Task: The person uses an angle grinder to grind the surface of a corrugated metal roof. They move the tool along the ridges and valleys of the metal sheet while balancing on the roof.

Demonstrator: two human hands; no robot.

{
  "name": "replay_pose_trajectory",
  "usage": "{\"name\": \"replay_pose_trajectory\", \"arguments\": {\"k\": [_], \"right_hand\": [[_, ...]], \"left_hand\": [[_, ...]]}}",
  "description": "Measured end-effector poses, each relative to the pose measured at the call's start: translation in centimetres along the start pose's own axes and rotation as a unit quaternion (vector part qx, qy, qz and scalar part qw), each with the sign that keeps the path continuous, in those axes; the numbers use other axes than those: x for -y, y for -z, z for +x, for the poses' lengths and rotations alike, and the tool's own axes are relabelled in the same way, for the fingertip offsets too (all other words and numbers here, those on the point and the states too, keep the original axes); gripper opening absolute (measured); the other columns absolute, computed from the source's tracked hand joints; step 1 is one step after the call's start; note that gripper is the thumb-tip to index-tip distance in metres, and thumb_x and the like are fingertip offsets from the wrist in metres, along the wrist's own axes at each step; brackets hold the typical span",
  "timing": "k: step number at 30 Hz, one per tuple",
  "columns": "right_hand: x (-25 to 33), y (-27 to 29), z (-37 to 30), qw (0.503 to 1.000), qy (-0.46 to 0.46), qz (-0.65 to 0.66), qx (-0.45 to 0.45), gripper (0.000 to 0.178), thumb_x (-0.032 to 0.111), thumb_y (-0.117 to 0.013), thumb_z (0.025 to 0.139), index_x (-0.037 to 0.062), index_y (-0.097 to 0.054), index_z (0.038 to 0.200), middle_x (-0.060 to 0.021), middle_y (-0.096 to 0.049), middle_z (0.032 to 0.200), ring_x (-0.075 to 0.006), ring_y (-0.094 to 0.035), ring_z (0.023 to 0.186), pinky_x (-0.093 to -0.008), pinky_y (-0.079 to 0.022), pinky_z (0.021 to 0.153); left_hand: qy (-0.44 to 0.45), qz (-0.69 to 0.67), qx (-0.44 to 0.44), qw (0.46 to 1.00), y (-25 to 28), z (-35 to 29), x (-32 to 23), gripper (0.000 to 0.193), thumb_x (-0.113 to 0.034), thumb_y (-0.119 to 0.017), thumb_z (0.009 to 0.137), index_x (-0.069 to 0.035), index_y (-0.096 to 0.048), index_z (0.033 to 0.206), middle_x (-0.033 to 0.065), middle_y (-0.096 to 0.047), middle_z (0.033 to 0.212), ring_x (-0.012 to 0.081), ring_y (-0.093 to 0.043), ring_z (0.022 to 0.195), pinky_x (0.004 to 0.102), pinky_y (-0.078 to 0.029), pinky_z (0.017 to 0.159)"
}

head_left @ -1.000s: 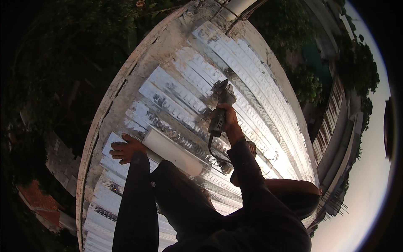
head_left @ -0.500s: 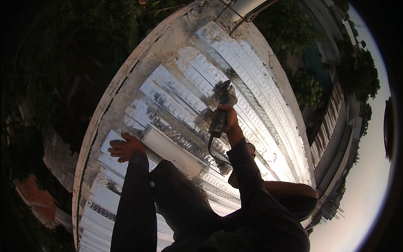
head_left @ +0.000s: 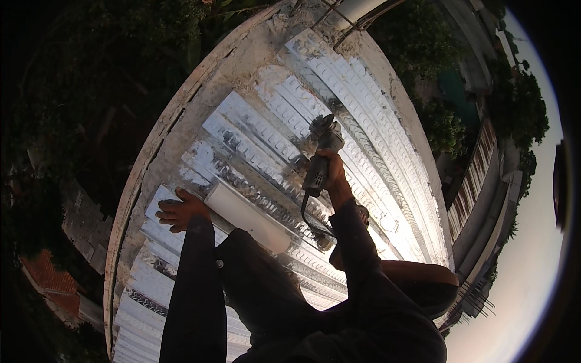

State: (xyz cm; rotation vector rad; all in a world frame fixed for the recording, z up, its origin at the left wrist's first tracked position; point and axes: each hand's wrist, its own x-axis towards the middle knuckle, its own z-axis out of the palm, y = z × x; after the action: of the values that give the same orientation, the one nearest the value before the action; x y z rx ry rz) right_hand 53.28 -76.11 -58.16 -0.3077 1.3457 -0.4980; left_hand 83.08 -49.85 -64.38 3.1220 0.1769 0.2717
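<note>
The right hand [head_left: 331, 172], fist wrapped around the grinder [head_left: 321, 154], is staying over the roof sheets [head_left: 254, 130], while the left hand [head_left: 180, 212], spread, keeps bracing the white pipe [head_left: 248, 216].

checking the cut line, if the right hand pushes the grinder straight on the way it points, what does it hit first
Most likely the corrugated metal sheet. The right hand holds the grinder with its head aimed up the picture at the ribs. Nothing else shows in that line, though depth is hard to judge in this view.
</note>
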Motion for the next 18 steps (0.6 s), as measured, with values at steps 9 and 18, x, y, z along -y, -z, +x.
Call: {"name": "replay_pose_trajectory", "arguments": {"k": [9, 18], "right_hand": [[-0.2, 0.7, 0.7, 0.999, -0.003, 0.03, -0.01, 0.03, 0.021, -0.069, 0.086, 0.0004, -0.061, 0.105, -0.0145, -0.063, 0.083, -0.0333, -0.069, 0.068, -0.0483, -0.06, 0.062], [0.2, 0.0, 0.2, 1.0, -0.012, 0.004, -0.008, 0.023, 0.023, -0.066, 0.087, 0.0029, -0.06, 0.095, -0.0119, -0.064, 0.076, -0.0305, -0.069, 0.064, -0.0458, -0.06, 0.062]], "left_hand": [[0.008, 0.005, 0.013, 1.0, 0.1, 0.0, -0.1, 0.083, -0.074, -0.04, 0.099, -0.009, -0.037, 0.152, 0.032, -0.034, 0.16, 0.0523, -0.032, 0.149, 0.0747, -0.033, 0.107], [0.011, 0.004, 0.029, 1.0, 0.2, 0.1, -0.1, 0.085, -0.073, -0.041, 0.099, -0.008, -0.035, 0.153, 0.0319, -0.032, 0.161, 0.0523, -0.03, 0.15, 0.0747, -0.032, 0.108]]}}
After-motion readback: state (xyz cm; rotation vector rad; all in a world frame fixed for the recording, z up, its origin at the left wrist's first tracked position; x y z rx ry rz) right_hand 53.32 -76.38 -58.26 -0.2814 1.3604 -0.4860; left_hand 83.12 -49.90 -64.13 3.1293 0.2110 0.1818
